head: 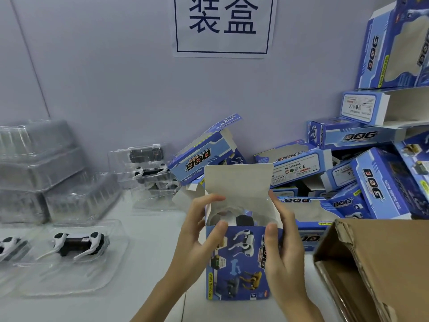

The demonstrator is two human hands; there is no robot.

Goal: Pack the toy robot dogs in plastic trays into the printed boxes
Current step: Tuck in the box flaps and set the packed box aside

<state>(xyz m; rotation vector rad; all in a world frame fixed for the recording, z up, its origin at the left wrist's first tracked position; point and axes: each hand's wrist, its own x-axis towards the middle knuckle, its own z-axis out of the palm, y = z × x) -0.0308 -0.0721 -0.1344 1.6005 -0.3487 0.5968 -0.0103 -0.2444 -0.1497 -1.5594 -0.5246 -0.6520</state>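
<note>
Both hands are up close: left hand (197,231) and right hand (282,247) have fingers wrapped round an upright printed box (239,259) on the worktop (148,298), top flap open, with a toy dog (236,219) sitting inside, half visible.

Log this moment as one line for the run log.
step: closing box | left hand: holds printed box | right hand: holds box | top flap: open | toy inside: partly visible
</note>
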